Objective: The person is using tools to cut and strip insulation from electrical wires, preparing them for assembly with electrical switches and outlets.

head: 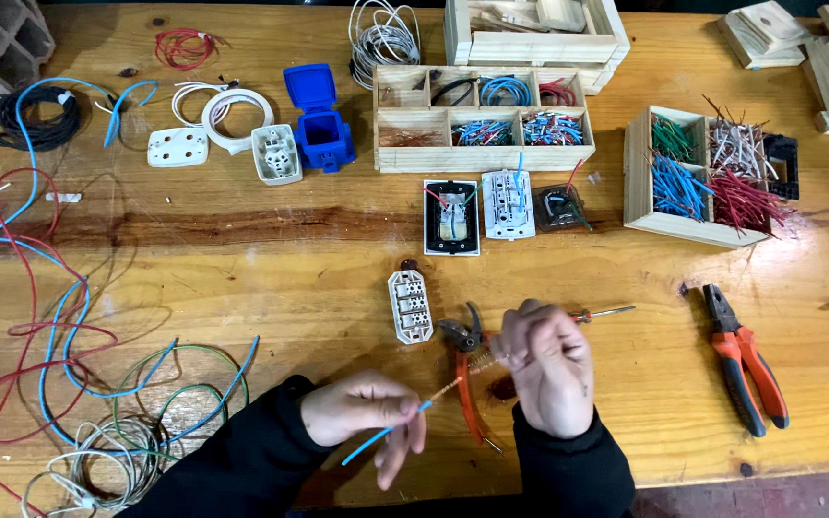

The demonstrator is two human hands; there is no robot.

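Basically, wire tangle (79, 384) at 9 o'clock on the table (271, 269). Left hand (362, 408) fingers pinch a blue wire (386, 436), bare copper end running toward 2 o'clock. White socket (411, 305) at 12 of it. Right hand (547, 364) fingers pinched shut on the copper tip, above red cutters (467, 369). Screwdriver (606, 312) behind it. Orange pliers (746, 360) at 3 o'clock.

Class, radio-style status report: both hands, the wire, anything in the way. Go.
Left hand pinching blue wire, stripped copper end toward right hand. Right hand gripping that bare end. Red-handled cutters lying beneath; white socket module beside, clear.
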